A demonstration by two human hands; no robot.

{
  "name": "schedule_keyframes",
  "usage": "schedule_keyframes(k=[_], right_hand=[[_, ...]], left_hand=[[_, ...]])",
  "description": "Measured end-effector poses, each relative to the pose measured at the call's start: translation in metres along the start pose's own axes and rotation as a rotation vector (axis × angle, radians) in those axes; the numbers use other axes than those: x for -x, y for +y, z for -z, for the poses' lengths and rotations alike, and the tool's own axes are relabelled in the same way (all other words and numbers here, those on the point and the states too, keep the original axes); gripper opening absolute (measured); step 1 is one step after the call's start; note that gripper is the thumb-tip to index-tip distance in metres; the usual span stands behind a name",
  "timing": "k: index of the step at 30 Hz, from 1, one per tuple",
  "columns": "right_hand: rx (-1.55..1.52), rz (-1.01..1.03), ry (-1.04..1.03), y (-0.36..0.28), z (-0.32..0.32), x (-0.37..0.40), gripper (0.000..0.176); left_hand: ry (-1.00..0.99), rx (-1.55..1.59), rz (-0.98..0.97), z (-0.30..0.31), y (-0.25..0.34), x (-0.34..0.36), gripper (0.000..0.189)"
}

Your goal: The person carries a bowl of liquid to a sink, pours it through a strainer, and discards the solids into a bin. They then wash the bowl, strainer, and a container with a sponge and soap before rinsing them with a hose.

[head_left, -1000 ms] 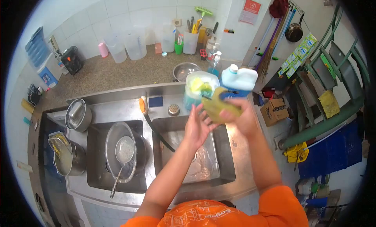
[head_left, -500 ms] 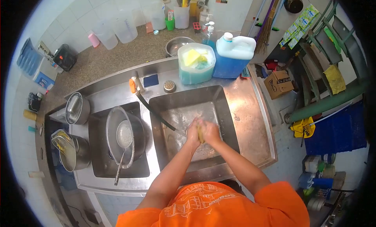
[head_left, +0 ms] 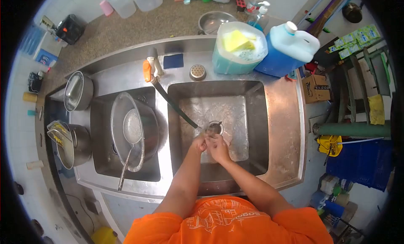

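My left hand (head_left: 200,142) and my right hand (head_left: 217,148) are close together over the right sink basin (head_left: 237,118), beside the end of the dark green hose (head_left: 174,106). The fingers of both hands are bent and drawn together, partly blurred. A small dark, greyish shape (head_left: 215,127) shows just beyond the fingertips, over the drain; I cannot make out what it is or whether the hands grip it. The basin floor looks wet. The hose runs down from the tap with an orange handle (head_left: 147,70).
In the left basin stands a large metal bowl (head_left: 148,130) with a strainer (head_left: 132,126). Pots (head_left: 82,149) are at the far left. Behind the right basin are a tub (head_left: 223,64) of soapy liquid with a yellow sponge (head_left: 236,41) and a blue jug (head_left: 280,54).
The view has shifted, bringing the sinks higher in the picture. The yellowish-green thing seen between my hands before no longer shows. My hands now sit near the drain, fingers differently placed.
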State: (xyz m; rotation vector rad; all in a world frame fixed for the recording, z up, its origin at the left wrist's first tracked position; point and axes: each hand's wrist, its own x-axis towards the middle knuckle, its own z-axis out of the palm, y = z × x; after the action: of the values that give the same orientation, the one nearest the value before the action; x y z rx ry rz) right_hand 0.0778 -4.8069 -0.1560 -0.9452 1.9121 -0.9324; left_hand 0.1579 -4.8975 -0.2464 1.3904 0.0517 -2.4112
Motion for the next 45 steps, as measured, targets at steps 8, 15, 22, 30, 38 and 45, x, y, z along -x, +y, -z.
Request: schedule_keyframes(k=[8, 15, 22, 30, 38, 45], right_hand=[[-0.978, -1.071, -0.280, 0.130, -0.101, -0.107, 0.028], [-1.227, -1.199, -0.173, 0.228, -0.109, -0.158, 0.025], [-1.156, -1.186, 0.163, 0.260, -0.024, -0.201, 0.015], [-0.759, -1.066, 0.617, 0.161, 0.070, -0.182, 0.019], [-0.021, -0.627, -0.195, 0.215, 0.039, -0.145, 0.077], [-0.555, -0.717, -0.772, 0.050, -0.017, -0.064, 0.078]], left_hand=[[0.162, -1.408, -0.795, 0.041, -0.027, -0.003, 0.050], [0.042, -1.238, -0.510, 0.016, -0.019, 0.072, 0.042], [-0.065, -1.163, -0.511, 0.005, -0.036, 0.146, 0.039], [-0.171, -1.400, -0.611, -0.028, 0.000, 0.235, 0.037], [-0.197, -1.048, -0.648, -0.005, 0.039, 0.210, 0.023], [0.154, -0.151, -0.485, 0.025, 0.007, 0.063, 0.034]])
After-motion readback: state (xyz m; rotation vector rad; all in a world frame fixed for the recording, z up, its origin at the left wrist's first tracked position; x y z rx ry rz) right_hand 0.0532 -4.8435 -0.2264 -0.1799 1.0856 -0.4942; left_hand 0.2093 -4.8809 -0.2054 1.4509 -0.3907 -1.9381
